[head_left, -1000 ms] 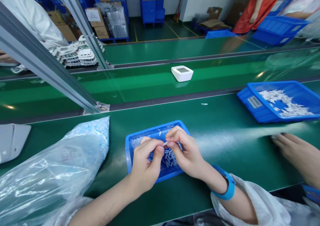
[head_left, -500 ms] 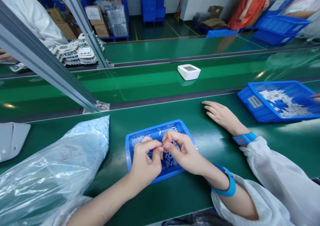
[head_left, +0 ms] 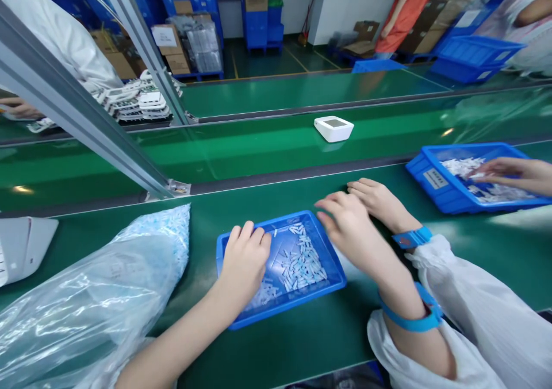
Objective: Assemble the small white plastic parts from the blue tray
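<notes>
A shallow blue tray (head_left: 282, 314) on the green bench holds many small light-blue and white pieces (head_left: 302, 262). Over the tray's left side, my left hand (head_left: 245, 260) reaches in with curled fingers; their tips and anything they hold are hidden. My right hand (head_left: 347, 225) is above the tray's right edge, fingers bent and somewhat apart, with nothing visible in them. It overlaps the view of another person's hand resting on the bench. A clear plastic bag (head_left: 107, 280) filled with light-blue pieces lies left of the tray.
Another person's hand (head_left: 377, 199) lies flat beside my right hand. At the right, a hand reaches into a larger blue bin (head_left: 457, 199) of white parts. A white device (head_left: 334, 129) sits on the belt. A metal post (head_left: 107, 127) slants at the left.
My hands have parted from their pinch over the tray: the left moved left and lower into it, the right moved up and right. A person's hand has come into the right bin.
</notes>
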